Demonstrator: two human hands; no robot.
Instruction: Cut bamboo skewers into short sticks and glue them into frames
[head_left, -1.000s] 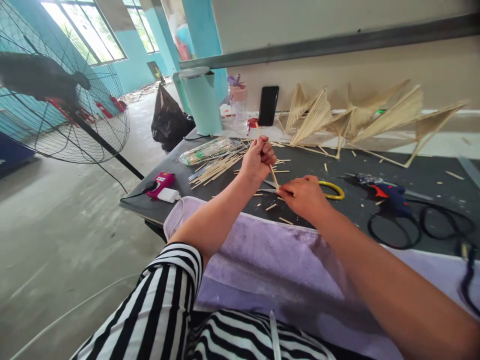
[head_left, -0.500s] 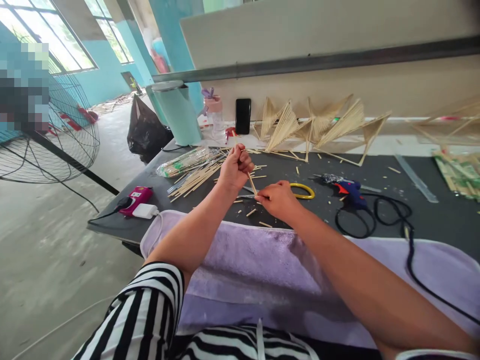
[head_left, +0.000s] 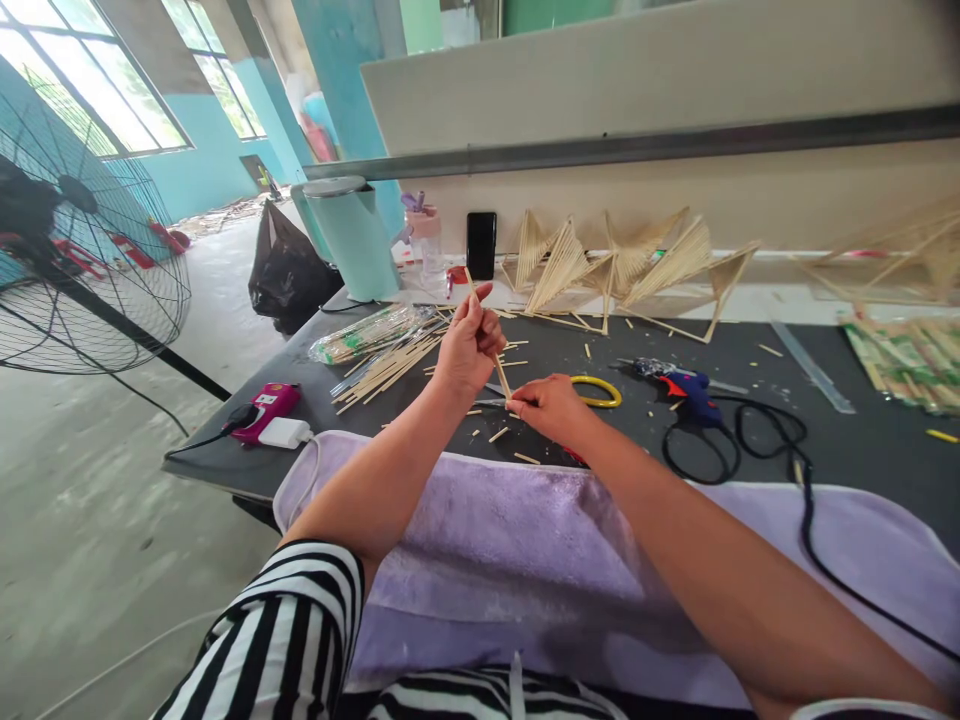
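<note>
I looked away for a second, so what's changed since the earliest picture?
Mainly the view: it has swung right, bringing the far-right packs into sight. Nothing was visibly taken up or let go. The left hand and right hand still hold the stick; the glue gun and scissors stay put.

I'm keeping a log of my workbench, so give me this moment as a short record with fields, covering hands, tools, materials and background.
Hands: left hand closed around a thin wooden stick; right hand pinching its lower end
Stick pose: tilted, top end poking above the left fist
Tools: yellow-handled scissors, partly hidden by the right hand; blue glue gun lying farther right
Materials: loose sticks left of the hands
Behind: stick lattice, black phone, pale green kettle
Near edge: purple cloth
</note>
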